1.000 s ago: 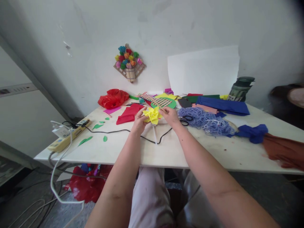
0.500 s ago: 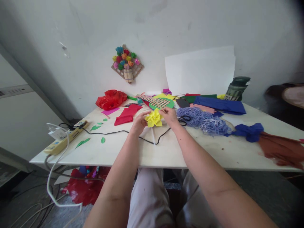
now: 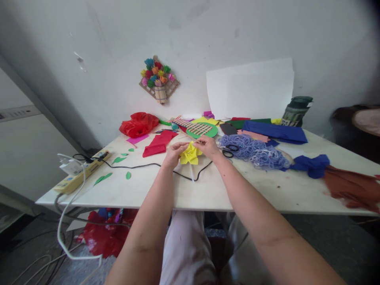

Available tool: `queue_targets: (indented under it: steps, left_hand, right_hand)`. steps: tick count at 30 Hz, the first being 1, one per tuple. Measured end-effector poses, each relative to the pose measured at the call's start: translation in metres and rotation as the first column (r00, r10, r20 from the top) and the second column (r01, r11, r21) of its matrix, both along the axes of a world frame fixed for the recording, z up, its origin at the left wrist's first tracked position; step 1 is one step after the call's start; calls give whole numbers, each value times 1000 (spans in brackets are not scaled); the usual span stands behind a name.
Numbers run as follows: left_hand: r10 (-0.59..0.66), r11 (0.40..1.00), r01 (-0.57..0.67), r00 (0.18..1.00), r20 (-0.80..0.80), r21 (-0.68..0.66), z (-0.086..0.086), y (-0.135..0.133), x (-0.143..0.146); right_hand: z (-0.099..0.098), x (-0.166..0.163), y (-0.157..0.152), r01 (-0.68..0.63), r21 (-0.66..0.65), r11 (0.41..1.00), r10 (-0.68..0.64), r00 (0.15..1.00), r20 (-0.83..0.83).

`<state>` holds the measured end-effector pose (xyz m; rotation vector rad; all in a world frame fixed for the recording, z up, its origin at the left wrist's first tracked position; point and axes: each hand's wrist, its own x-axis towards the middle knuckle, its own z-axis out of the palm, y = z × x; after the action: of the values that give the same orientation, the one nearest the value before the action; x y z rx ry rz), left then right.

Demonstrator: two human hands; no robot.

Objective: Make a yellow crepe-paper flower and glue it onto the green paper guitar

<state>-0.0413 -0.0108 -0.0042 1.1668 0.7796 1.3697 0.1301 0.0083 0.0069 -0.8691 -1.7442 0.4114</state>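
A yellow paper flower (image 3: 190, 154) with pointed petals is held up between my two hands, just above the table. My left hand (image 3: 175, 153) pinches its left edge between thumb and fingers. At its upper right, my right hand (image 3: 207, 145) grips a petal with the fingertips. Below the flower a pale white stick (image 3: 192, 173) shows, running down towards the table; whether it joins the flower is hidden. Right of my right hand lie black-handled scissors (image 3: 228, 152), and a black cord (image 3: 148, 164) crosses the table behind my wrists.
Green paper leaves (image 3: 118, 160) and a power strip (image 3: 81, 173) lie left on the table (image 3: 252, 194). Folded red paper (image 3: 160, 143) lies behind. Tangled blue-purple yarn (image 3: 255, 152), blue paper (image 3: 274, 132), brown paper (image 3: 350, 186) and a dark green bottle (image 3: 296, 112) are on the right.
The flower has tipped and sunk slightly, its petals now pointing more downward. My right hand has shifted a little left onto a petal; my left fingers have moved to its upper edge.
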Motion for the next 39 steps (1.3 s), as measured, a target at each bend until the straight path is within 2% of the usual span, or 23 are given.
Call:
queue_targets:
  steps: [5,12,19,23,27,33,39]
  left_hand:
    - [56,998,-55,998,10,-44,1,-1,-3]
    - [40,999,-40,999,-9,-7,2,-1,-4]
    - [26,1000,-26,998,-59,4,3,-1,-4]
    - [84,995,-80,993,-81,59,1,0,-3]
    - [55,993,-45,994,-91,112,0,1,-1]
    - [8,988,19,985,-175,150,1,-2,0]
    - [85,992,-58,959,-269,109,4,-6,-1]
  right_hand:
    - [-1,0,2,-10,23,1000,9,1000,16]
    - [-6,-4,7,14,39,999,-12,999,-45]
    - [-7,-7,6,19,40,999,-18,999,-29]
    - [-6,-8,4,-2,42,999,3,1000,-22]
    - [-5,-8,2,1,47,999,-1,1000,2]
    - [-1,-8,-2,30,54,998,-32,999,31]
    - [-1,-8,-2,52,49,997,-55,997,54]
